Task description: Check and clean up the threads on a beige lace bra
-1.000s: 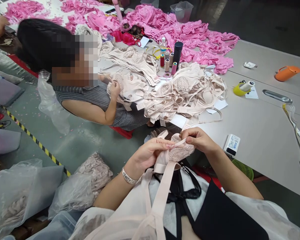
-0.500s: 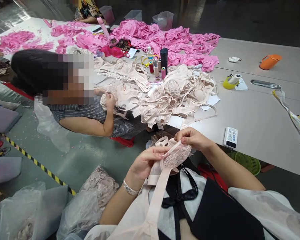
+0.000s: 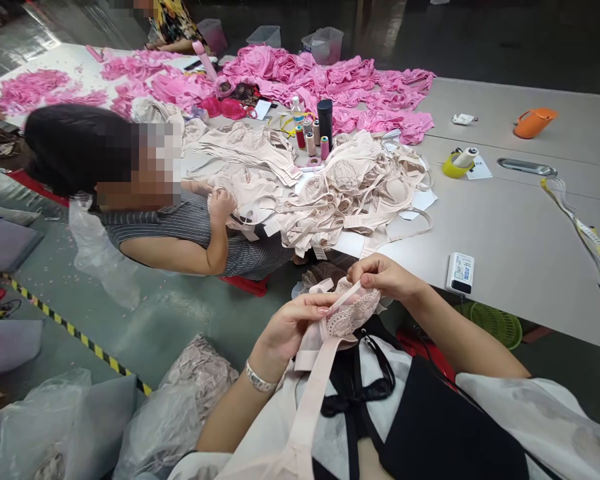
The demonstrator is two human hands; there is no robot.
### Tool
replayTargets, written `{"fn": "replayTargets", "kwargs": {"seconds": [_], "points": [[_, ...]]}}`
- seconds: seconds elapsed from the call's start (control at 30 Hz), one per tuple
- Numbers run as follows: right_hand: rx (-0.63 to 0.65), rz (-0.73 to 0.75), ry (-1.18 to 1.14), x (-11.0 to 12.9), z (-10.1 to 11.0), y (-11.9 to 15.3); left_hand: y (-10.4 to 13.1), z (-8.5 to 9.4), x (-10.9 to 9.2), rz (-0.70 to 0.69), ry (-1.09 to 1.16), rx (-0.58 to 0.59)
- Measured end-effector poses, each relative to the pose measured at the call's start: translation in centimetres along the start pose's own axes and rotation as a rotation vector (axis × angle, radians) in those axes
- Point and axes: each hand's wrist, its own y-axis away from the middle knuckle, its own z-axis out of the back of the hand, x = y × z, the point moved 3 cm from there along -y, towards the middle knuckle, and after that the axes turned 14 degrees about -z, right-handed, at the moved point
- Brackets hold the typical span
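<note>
Grey counter (image 3: 520, 227): spans the right half. Pink heap (image 3: 330, 80) at far end, beige pile (image 3: 350, 187) nearer, thread spools (image 3: 310, 140) between them. Co-worker (image 3: 180, 220) seated left of the pile, hand on a beige piece. Plastic bags (image 3: 130, 413) on the floor, lower left. Beige lace bra (image 3: 347, 313): off the counter, held above the lap, strap (image 3: 315, 393) trailing down toward the camera. Left hand (image 3: 293, 327): grip closed on the bra's left edge, bracelet at wrist. Right hand (image 3: 387, 277): fingertips pinched on the upper lace edge. White box (image 3: 461, 272): on counter edge, just right of the right hand.
</note>
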Motion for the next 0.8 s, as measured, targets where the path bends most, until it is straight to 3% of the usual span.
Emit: {"fn": "replayTargets", "kwargs": {"seconds": [0.23,0.8], "points": [[0.028,0.050,-0.022,0.54,-0.06,-0.16,-0.04,0.73,-0.02,0.004,-0.129,-0.133],[0.022,0.048,-0.069,-0.02,0.58,-0.09,-0.02,0.58,-0.19,0.011,-0.199,-0.158]]}}
